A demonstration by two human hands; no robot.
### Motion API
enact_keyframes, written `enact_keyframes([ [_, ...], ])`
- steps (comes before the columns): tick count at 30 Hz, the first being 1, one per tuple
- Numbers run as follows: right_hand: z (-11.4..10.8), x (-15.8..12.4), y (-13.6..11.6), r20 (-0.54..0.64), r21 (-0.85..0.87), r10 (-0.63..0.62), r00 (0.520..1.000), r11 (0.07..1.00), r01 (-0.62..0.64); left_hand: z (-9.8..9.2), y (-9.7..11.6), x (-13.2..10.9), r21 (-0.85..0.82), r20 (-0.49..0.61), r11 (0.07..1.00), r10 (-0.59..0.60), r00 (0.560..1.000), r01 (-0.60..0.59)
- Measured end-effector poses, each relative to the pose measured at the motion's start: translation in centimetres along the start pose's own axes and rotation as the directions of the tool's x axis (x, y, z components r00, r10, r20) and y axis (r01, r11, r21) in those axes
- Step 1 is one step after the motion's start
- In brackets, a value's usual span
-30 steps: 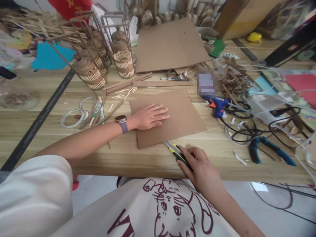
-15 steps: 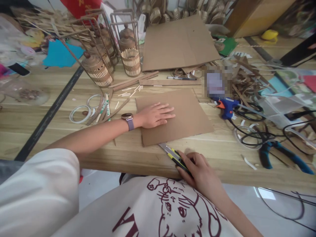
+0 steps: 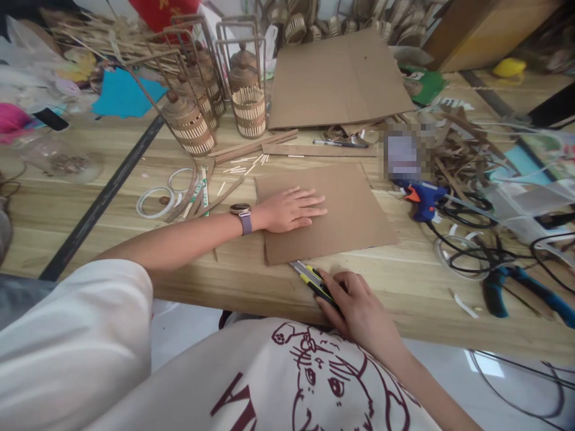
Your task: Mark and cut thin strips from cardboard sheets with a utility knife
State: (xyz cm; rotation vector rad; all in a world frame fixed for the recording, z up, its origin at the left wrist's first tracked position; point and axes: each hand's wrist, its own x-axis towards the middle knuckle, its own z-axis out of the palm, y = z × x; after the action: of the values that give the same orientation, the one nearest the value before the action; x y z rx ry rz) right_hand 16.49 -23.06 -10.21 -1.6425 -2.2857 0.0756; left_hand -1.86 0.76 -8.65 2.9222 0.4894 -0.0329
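A brown cardboard sheet (image 3: 350, 209) lies on the wooden table in front of me. My left hand (image 3: 291, 209) rests flat on its left half, fingers stretched out, with a watch on the wrist. Below the sheet's near edge, my right hand (image 3: 357, 302) grips a black and yellow utility knife (image 3: 314, 282). The blade is out, pointing up and left, and its tip reaches the cardboard's near edge; I cannot tell whether it goes under the sheet.
A blue glue gun (image 3: 424, 197) and blue-handled pliers (image 3: 496, 290) lie at the right among cables. Small lanterns (image 3: 249, 114) of sticks and cardboard stand at the back left, before a larger cardboard sheet (image 3: 336, 78). Tape rolls (image 3: 155, 203) and strips lie left.
The whole view has shifted, so the table's things appear slightly further right. The right hand and knife have moved a little left relative to the cardboard; the left hand stays on it.
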Motion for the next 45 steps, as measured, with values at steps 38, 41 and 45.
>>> enact_keyframes([
  [38, 0.5, 1.2, -2.2, -0.075, 0.016, -0.075, 0.994, 0.997, 0.077, -0.6, 1.1, -0.4, -0.001, 0.005, 0.976, -0.217, 0.976, 0.217],
  [41, 0.7, 1.0, -2.3, -0.069, 0.022, -0.089, 0.994, 0.996, 0.09, -0.9, 1.4, -0.4, -0.021, 0.024, 0.97, -0.241, 0.97, 0.242],
  [45, 0.5, 1.1, -1.9, -0.057, 0.046, -0.108, 0.993, 0.993, 0.111, -1.1, 1.7, -0.4, -0.028, 0.034, 0.967, -0.25, 0.968, 0.251],
])
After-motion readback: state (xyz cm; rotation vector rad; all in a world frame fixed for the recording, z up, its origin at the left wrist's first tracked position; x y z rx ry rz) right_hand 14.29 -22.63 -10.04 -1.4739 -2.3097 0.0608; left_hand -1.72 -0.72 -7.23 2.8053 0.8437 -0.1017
